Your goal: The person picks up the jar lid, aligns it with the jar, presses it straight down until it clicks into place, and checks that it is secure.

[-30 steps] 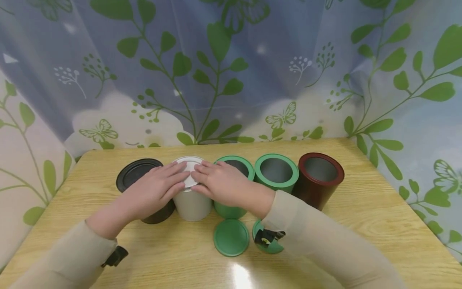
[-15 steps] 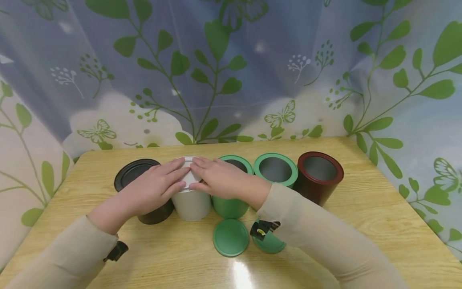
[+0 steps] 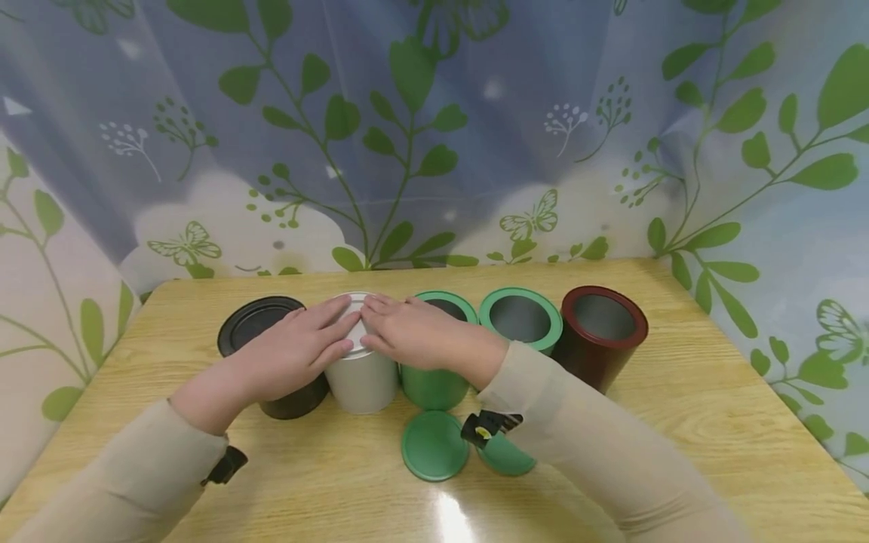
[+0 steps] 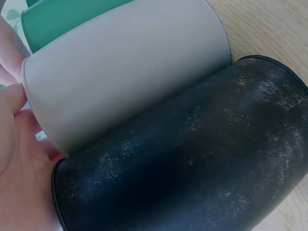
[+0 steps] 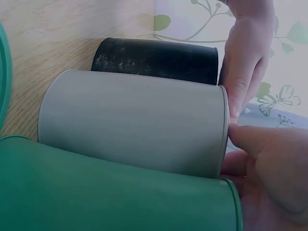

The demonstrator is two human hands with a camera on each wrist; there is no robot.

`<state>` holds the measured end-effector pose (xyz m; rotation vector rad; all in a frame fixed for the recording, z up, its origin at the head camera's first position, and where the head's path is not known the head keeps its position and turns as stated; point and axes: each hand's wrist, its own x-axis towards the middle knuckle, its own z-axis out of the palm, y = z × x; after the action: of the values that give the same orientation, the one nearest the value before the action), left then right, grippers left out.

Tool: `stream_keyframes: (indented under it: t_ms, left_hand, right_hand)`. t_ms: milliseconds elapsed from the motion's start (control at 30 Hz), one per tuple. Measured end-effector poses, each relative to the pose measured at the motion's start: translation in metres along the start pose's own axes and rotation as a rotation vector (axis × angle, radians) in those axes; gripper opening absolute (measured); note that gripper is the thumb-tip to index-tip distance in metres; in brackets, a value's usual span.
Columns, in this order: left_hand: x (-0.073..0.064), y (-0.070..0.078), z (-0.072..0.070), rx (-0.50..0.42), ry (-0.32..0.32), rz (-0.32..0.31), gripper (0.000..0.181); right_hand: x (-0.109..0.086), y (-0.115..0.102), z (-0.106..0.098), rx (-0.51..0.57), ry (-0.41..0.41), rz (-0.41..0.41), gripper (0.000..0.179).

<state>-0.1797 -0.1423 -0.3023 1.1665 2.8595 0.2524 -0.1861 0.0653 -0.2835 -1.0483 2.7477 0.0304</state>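
In the head view, a white can (image 3: 362,386) stands in a row of cans, with a white lid (image 3: 357,333) on top. My left hand (image 3: 288,353) lies over the lid from the left, fingers extended. From the right, my right hand (image 3: 422,333) lays its fingers on the same lid, and the two hands' fingertips nearly meet. Both wrist views show thumbs and fingers at the top rim of the white can (image 5: 134,120). A black can (image 3: 295,400) stands under my left forearm, its top black. Partly hidden beneath my right hand is an open green can (image 3: 434,391).
Farther right stand a second open green can (image 3: 553,333) and an open dark red can (image 3: 589,363). Two green lids lie in front: a left lid (image 3: 435,446) and a right lid (image 3: 511,457), partly covered by my sleeve. A patterned curtain (image 3: 475,136) hangs behind the wooden table (image 3: 326,483).
My right hand has shifted slightly left and its fingers have drawn closer together over the white lid. My left hand stays on the lid. The cans stand where they were.
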Motion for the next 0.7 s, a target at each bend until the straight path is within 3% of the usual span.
stream_keyframes:
  t_ms: [467,700]
  left_hand:
    - [0.0003,0.0018,0.0005,0.027,-0.035,-0.019,0.055]
    - [-0.0005,0.0063,-0.0045,0.023,-0.091,-0.046,0.056]
  right_hand:
    - [0.001,-0.0011,0.0009,0.015,-0.016,0.039,0.059]
    - [0.0011,-0.0012,0.0021,0.025,-0.014,0.053,0.059]
